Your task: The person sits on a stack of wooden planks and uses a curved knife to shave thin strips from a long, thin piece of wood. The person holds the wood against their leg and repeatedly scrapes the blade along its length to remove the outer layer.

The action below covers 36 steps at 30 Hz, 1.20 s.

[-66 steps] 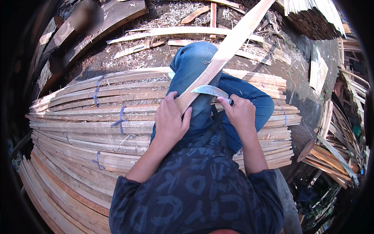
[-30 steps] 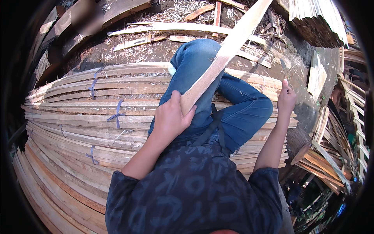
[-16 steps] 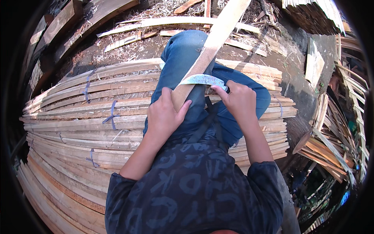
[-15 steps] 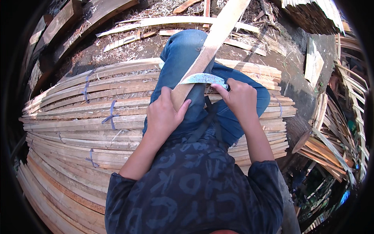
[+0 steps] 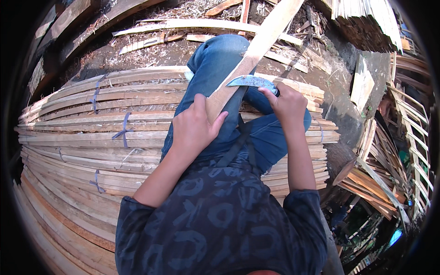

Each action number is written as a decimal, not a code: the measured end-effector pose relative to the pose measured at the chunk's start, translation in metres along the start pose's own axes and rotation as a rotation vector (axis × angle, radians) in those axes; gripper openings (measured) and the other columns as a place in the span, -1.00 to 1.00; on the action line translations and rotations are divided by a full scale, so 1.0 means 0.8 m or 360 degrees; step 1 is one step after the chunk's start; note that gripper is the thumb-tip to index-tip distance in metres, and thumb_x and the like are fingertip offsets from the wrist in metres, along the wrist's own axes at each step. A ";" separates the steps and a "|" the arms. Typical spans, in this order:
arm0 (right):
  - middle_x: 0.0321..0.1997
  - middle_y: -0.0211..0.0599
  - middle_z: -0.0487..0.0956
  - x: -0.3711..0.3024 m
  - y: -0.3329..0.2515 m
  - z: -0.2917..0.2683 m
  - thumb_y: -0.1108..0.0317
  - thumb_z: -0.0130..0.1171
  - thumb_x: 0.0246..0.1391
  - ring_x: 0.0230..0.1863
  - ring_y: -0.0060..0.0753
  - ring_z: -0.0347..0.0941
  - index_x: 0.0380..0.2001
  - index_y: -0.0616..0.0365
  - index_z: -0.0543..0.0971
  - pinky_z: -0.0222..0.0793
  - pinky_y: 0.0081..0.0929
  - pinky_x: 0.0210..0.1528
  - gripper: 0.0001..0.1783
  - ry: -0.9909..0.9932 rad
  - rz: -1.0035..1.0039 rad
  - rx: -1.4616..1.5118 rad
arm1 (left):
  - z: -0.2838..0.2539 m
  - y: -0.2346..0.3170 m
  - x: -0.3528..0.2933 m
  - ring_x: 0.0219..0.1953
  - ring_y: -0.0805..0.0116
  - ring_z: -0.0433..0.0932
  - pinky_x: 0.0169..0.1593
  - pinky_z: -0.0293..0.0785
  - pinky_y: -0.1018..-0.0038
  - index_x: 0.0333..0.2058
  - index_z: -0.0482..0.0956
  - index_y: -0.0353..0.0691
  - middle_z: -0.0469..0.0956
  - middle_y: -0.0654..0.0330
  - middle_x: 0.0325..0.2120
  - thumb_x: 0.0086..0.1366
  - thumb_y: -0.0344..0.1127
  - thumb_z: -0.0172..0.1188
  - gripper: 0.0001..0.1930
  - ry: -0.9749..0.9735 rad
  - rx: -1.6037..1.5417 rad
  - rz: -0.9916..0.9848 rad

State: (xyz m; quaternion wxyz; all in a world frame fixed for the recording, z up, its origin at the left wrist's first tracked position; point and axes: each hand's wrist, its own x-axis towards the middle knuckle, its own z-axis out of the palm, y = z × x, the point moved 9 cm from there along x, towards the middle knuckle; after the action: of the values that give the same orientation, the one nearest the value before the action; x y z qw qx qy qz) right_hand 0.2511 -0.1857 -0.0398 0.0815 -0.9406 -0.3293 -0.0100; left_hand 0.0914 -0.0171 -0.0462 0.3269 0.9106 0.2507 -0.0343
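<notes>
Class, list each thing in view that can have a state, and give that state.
Plank: slanted across the leg
Knife: unsheathed, tip over the plank
Left hand: closed on the plank's near end
Right hand: closed on the knife
Wooden strips: bundled, tied
Ties: knotted

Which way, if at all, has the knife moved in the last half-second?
Yes: the knife has moved rightward and slightly forward, away from the fixed purple tie nearest the left hand.

The board (image 5: pixel 266 41) lies over one leg (image 5: pixel 213 62), knife (image 5: pixel 256 82) across its right edge, slats (image 5: pixel 78 139) either side.
</notes>
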 end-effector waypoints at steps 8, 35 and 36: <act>-0.75 0.06 0.37 -0.030 0.321 -0.045 -0.25 -0.04 0.23 -0.63 0.02 0.33 -0.76 0.34 0.43 0.20 -0.05 -0.46 -0.19 0.0286 0.1314 0.0117 | -0.009 -0.002 -0.003 -0.56 -0.03 0.60 -0.53 0.49 0.19 -0.34 0.32 -0.27 0.53 -0.01 -0.64 0.15 0.06 0.32 -0.49 0.0034 0.0081 0.0062; -0.81 -0.23 0.43 0.001 -0.007 0.005 -0.39 0.15 -0.03 -0.75 -0.15 0.44 -0.71 0.12 0.51 0.30 -0.31 -0.71 -0.29 -0.0013 -0.0017 0.0038 | -0.003 -0.003 0.002 -0.56 -0.05 0.59 -0.54 0.48 0.18 -0.33 0.31 -0.27 0.53 -0.04 -0.63 0.15 0.07 0.33 -0.48 0.0003 0.0116 0.0012; -0.81 -0.23 0.43 0.002 -0.007 0.006 -0.40 0.15 -0.03 -0.75 -0.15 0.45 -0.70 0.11 0.52 0.30 -0.32 -0.71 -0.29 -0.0004 -0.0017 0.0030 | -0.003 -0.003 0.002 -0.56 -0.05 0.59 -0.54 0.48 0.18 -0.33 0.30 -0.27 0.53 -0.04 -0.63 0.15 0.06 0.33 -0.48 0.0004 0.0115 0.0007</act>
State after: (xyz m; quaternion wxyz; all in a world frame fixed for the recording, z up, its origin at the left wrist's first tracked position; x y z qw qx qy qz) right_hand 0.2486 -0.1798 -0.0438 0.0900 -0.9380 -0.3346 -0.0061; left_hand 0.0914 -0.0131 -0.0461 0.2935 0.9224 0.2475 -0.0416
